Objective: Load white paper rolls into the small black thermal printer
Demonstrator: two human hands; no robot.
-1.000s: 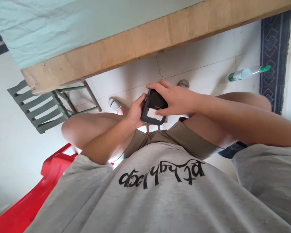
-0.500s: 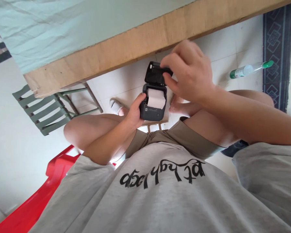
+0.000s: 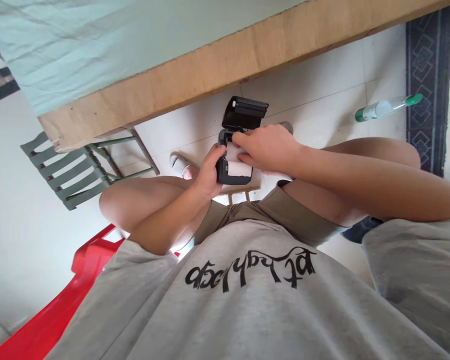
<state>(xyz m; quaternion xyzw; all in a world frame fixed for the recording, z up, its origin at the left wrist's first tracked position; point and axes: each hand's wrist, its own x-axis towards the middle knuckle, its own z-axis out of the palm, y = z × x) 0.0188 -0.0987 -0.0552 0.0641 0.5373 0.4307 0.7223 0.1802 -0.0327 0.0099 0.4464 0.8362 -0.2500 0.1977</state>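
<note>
My left hand [image 3: 209, 172] is wrapped round the left side of a small dark portable printer [image 3: 232, 180], thumb along its upper edge. The printer's black lid [image 3: 244, 114] stands swung up, away from me. A white paper roll [image 3: 237, 167] sits in the open bay, its loose end lying over the front. Reaching in from the right, my right hand [image 3: 272, 145] has its forefinger and thumb closed on the roll. Part of the bay is hidden behind those fingers.
A wooden table edge [image 3: 195, 82] with a pale green cloth [image 3: 97, 55] runs across the top. A green slatted folding chair [image 3: 71, 175] and a red plastic chair [image 3: 86, 280] stand at left. A plastic bottle [image 3: 382, 109] lies on the floor at right, beside a dark patterned border [image 3: 425, 75].
My right hand has let go of the lid and moved down to the paper roll. The lid stays raised, and the loose paper end now hangs lower over the front.
</note>
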